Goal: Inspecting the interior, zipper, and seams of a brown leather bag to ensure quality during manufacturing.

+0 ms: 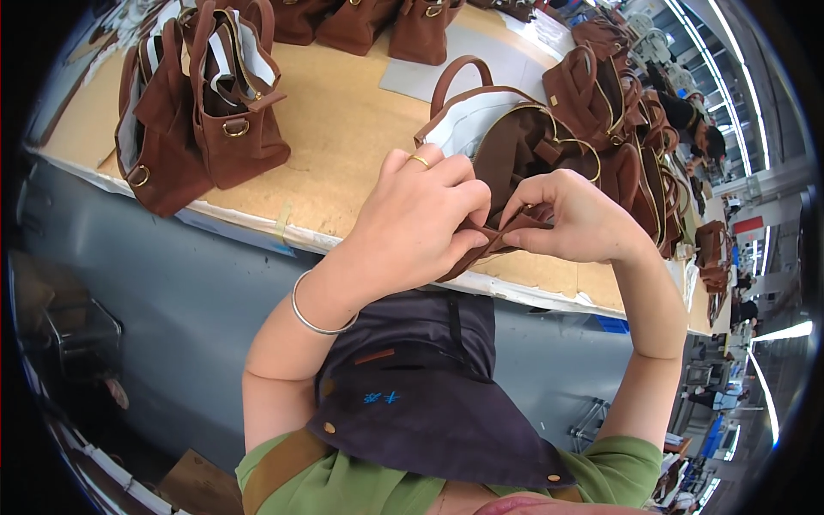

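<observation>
A brown leather handbag (506,159) lies at the table's front edge, its dark lining and pale inner panel showing. My left hand (425,202), with a ring on one finger, pinches the bag's near edge between thumb and fingers. Just to its right, my right hand (566,215) pinches the same edge, thumb tip close to the other thumb. The leather between the two thumbs is folded together. A brass-coloured zip runs round the bag's opening, and its arched handle (461,73) stands up behind. My hands hide most of the bag's near side.
Two brown handbags (236,142) stand at the table's left, with several more along the back. A crowd of brown bags (592,94) fills the right side. A grey sheet (416,81) lies on the tan tabletop (326,137). People work at the far right.
</observation>
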Demonstrator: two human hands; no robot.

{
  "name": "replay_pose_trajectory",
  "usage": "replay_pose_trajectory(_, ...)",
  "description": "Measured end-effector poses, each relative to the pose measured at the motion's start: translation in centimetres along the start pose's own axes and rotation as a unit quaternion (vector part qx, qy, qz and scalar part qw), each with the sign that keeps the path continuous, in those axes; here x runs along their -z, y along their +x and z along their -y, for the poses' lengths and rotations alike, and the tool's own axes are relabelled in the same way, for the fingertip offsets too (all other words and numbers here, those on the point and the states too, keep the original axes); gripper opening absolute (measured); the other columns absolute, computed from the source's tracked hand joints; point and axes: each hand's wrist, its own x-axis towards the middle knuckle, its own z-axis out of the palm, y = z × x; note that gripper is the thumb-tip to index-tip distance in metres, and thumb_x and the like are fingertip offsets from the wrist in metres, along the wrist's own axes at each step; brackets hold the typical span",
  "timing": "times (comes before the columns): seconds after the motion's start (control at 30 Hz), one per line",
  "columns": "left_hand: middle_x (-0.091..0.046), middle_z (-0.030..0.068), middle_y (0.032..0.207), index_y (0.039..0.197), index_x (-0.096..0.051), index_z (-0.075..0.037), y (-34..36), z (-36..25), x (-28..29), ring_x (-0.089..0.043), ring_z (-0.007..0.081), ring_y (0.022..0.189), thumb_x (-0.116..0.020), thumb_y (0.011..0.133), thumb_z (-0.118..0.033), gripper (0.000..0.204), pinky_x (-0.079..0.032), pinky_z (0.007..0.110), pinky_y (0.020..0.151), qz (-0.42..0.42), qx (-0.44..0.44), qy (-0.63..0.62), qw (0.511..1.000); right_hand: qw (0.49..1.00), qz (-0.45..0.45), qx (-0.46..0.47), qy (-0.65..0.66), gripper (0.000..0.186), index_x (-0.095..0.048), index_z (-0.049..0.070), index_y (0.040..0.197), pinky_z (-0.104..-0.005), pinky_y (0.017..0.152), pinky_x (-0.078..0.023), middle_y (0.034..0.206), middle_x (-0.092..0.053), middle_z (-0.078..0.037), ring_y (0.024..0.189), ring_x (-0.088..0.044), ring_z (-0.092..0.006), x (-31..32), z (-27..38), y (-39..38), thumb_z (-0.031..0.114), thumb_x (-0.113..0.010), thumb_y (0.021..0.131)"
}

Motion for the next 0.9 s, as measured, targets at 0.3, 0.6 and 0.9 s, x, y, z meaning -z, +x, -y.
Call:
replay_pose_trajectory(0.3,-0.066,-0.0037,0.078,0.078,-0.071,-0.015,0.9,0.8,0.6,-0.058,0.0167,0.093,-0.081,0.074,-0.019,0.012,-0.027,0.043,0.099,0.071,-0.027,0.001,0.997,0.999,-0.019,0.020,-0.027,0.019,-0.073,0.001,0.090,-0.0311,0.065,-0.052,0.076,-0.070,-0.012,0.067,-0.066,-0.0193,0.0,0.4,-0.2,0.014,-0.073,0.076)
replay_pose_trajectory(0.6,-0.063,-0.0041,0.071,0.076,-0.069,-0.014,0.6,1.3,0.3,-0.057,0.0155,0.084,-0.082,0.072,-0.015,0.013,-0.028,0.039,0.095,0.040,0.007,-0.068,0.997,0.999,-0.035,0.018,-0.030,0.017,-0.073,0.002,0.088,-0.0285,0.062,-0.050,0.074,-0.068,-0.007,0.065,-0.063,-0.0150,-0.6,0.1,0.1,0.014,-0.078,0.076)
replay_pose_trajectory(0.9,-0.064,-0.0038,0.075,0.079,-0.069,-0.013,0.5,0.9,0.2,-0.058,0.0160,0.083,-0.082,0.070,-0.013,0.015,-0.028,0.038,0.093,0.033,0.075,-0.152,0.985,0.996,-0.054,0.057,-0.031,0.013,-0.073,0.003,0.087,-0.0251,0.063,-0.050,0.079,-0.066,-0.003,0.070,-0.062,-0.0098,-0.8,-0.1,0.2,0.009,-0.079,0.077)
